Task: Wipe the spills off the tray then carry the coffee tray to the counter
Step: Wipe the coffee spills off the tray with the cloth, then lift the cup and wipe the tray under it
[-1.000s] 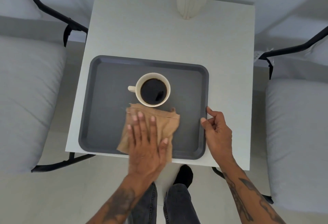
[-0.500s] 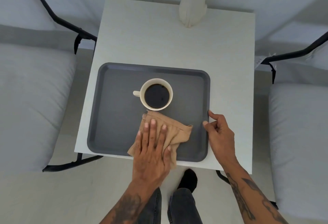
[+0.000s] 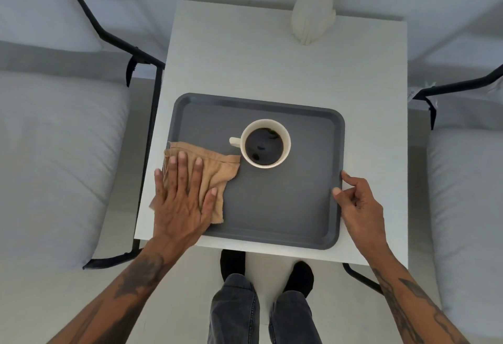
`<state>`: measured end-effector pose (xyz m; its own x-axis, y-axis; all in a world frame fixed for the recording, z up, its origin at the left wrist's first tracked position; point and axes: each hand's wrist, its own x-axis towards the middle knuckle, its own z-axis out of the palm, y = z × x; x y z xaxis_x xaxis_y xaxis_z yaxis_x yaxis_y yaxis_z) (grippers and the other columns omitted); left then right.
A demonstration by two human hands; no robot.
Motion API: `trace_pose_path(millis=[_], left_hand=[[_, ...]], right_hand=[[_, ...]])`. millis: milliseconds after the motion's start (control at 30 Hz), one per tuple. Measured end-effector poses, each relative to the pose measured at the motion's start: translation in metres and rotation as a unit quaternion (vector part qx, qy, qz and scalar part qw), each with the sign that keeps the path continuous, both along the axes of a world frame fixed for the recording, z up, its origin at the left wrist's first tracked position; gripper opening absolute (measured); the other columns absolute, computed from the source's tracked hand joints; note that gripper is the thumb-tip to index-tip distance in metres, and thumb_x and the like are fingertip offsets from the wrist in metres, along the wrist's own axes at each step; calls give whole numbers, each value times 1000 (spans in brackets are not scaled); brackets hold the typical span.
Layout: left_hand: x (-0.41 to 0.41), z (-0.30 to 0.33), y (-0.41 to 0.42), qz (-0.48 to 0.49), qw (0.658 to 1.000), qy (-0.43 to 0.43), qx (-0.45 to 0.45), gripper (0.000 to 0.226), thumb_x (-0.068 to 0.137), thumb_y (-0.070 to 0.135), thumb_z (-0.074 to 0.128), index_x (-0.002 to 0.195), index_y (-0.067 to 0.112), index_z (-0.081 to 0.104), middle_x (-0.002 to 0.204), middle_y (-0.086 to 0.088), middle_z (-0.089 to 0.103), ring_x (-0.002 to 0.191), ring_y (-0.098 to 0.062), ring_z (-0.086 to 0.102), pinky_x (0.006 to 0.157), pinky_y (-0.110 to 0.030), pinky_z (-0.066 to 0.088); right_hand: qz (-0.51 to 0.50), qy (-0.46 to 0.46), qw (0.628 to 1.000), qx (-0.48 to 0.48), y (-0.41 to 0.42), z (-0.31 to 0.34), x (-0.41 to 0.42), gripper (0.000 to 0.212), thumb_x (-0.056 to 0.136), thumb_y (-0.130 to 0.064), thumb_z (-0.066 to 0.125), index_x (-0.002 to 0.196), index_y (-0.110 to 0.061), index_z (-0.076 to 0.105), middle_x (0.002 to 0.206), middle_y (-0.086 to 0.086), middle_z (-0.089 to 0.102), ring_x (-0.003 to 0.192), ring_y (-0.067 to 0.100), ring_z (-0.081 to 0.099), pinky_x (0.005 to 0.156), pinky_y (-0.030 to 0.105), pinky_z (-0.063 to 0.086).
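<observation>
A dark grey tray (image 3: 285, 207) lies on the near half of a small white table (image 3: 272, 65). A cream cup (image 3: 266, 143) full of black coffee stands on the tray, its handle pointing left. My left hand (image 3: 182, 196) lies flat, fingers spread, pressing a tan cloth (image 3: 215, 169) onto the tray's left side; the cloth's right corner touches the cup. At the tray's right rim, my right hand (image 3: 356, 204) holds the edge with thumb and fingertips. No spill shows on the bare tray surface.
A white vase (image 3: 313, 16) with flowers stands at the table's far edge. Grey cushioned chairs with black frames (image 3: 54, 153) (image 3: 468, 193) flank the table left and right. My legs and feet (image 3: 261, 289) stand at the near edge.
My left hand has slid the cloth from the tray's near middle across to its left side. The right hand stays on the right rim. The camera has tilted, showing more of the vase.
</observation>
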<state>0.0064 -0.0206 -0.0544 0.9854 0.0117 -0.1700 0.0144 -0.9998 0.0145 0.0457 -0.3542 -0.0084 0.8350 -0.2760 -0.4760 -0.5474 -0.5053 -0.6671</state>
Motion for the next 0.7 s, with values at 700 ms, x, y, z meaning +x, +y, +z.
trace_pose_path(millis=[700], left_hand=[[-35, 3, -103, 30, 993, 29, -108, 85, 95, 57, 35, 153, -2, 19, 163, -24, 10, 151, -42, 8, 120, -62, 12]], right_hand=[[353, -71, 928, -94, 81, 46, 80, 103, 67, -47, 82, 150, -23, 26, 146, -2, 33, 130, 14, 39, 99, 19, 32]])
